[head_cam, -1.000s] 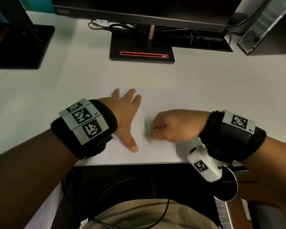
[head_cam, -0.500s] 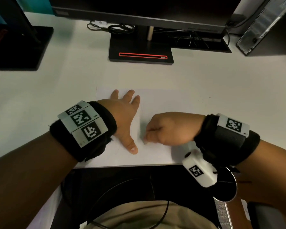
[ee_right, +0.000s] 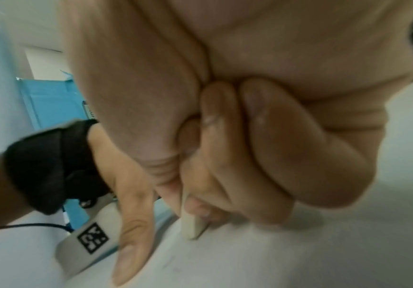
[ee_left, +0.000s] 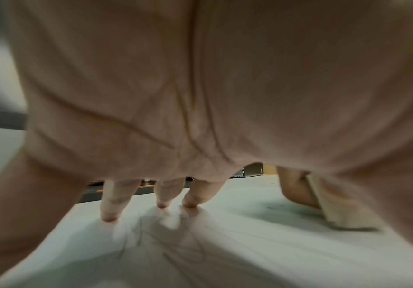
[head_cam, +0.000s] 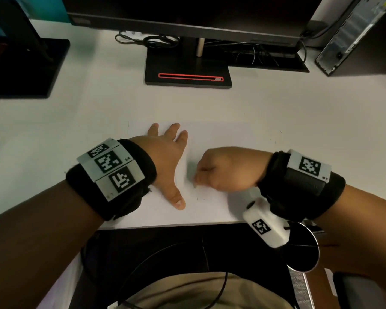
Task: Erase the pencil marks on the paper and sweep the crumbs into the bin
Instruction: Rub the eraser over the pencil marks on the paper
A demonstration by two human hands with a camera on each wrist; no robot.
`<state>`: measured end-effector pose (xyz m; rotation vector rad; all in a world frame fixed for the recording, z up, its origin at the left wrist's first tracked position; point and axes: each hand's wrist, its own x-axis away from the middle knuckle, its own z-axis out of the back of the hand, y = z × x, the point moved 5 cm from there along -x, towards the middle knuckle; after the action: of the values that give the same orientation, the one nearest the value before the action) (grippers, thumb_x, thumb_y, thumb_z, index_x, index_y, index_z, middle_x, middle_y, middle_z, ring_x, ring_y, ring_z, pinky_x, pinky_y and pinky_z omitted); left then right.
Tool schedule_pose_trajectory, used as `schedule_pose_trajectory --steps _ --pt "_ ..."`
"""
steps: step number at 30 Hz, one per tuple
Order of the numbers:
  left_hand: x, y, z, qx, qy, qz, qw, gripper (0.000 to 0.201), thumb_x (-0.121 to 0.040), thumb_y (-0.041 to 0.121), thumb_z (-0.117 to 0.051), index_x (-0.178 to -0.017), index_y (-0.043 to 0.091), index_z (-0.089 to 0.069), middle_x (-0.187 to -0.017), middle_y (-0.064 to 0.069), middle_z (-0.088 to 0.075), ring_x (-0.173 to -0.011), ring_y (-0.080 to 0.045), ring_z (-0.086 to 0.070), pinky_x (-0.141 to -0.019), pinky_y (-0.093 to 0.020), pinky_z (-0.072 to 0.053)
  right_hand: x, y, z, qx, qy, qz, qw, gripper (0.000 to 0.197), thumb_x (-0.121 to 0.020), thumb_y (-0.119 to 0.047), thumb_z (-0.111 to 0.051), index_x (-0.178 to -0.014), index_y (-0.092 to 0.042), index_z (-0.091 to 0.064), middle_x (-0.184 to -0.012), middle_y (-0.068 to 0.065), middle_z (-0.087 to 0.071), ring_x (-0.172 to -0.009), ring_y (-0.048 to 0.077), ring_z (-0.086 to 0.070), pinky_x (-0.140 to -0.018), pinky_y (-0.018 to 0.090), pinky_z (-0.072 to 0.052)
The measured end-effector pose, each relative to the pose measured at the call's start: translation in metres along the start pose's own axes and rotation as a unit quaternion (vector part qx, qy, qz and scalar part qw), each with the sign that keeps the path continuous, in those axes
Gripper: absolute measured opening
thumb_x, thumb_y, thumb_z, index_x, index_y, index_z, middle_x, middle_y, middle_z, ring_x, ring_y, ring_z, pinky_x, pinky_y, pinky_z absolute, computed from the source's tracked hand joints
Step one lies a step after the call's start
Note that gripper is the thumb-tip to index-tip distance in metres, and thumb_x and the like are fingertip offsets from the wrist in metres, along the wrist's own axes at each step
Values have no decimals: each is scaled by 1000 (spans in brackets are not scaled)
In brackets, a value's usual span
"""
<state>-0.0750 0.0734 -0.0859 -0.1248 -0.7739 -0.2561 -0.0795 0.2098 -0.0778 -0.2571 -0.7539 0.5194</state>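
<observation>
Pressing flat, your left hand (head_cam: 165, 157) pins the thin white paper (head_cam: 221, 139) on the smooth desk (head_cam: 98, 112), fingers straight; right hand (head_cam: 227, 169) fisted beside it. Left wrist: faint pencil marks (ee_left: 156, 239) w/ fingertips (ee_left: 109, 214) touching the sheet. Right wrist: fingers pinch a cream, blocky eraser (ee_right: 191, 228), tip on paper.

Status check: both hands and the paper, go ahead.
Left hand flat on white paper sheet. Right hand pinches small cream eraser, tip on sheet. Pencil marks remain. Nothing obstructing.
</observation>
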Motion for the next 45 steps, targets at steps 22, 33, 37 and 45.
schedule_pose_trajectory --steps 22,33,37,45 --pt "1 1 1 -2 0 -3 1000 160 -47 78 -79 -151 21 29 -157 2 36 -145 -38 26 -117 -59 -20 -11 17 26 -61 70 -35 995 44 -101 -37 -55 -65 -12 -49 -57 4 -42 -49 19 -36 -52 27 -37" --pt "3 1 2 -4 2 -4 1000 159 -49 78 -78 -151 20 29 -158 0 35 -145 -38 25 -117 -59 -20 -15 13 32 -32 85 -30 995 42 -101 -35 -54 -67 -11 -51 -60 4 -45 -53 19 -40 -56 28 -38" --pt "0 -1 0 1 5 -8 1000 160 -47 78 -79 -151 22 29 -157 3 36 -145 -38 26 -116 -59 -23 -14 1 11 -15 9 -4 1000 43 -102 -39 -54 -72 -8 -59 -66 5 -49 -61 21 -46 -63 33 -44" --pt "0 -1 0 -1 2 -8 1000 159 -48 79 -78 -151 21 29 -157 2 35 -145 -38 26 -117 -57 -22 -20 6 19 -22 36 -20 999 40 -100 -38 -55 -68 -13 -53 -62 5 -46 -55 21 -41 -58 31 -40"
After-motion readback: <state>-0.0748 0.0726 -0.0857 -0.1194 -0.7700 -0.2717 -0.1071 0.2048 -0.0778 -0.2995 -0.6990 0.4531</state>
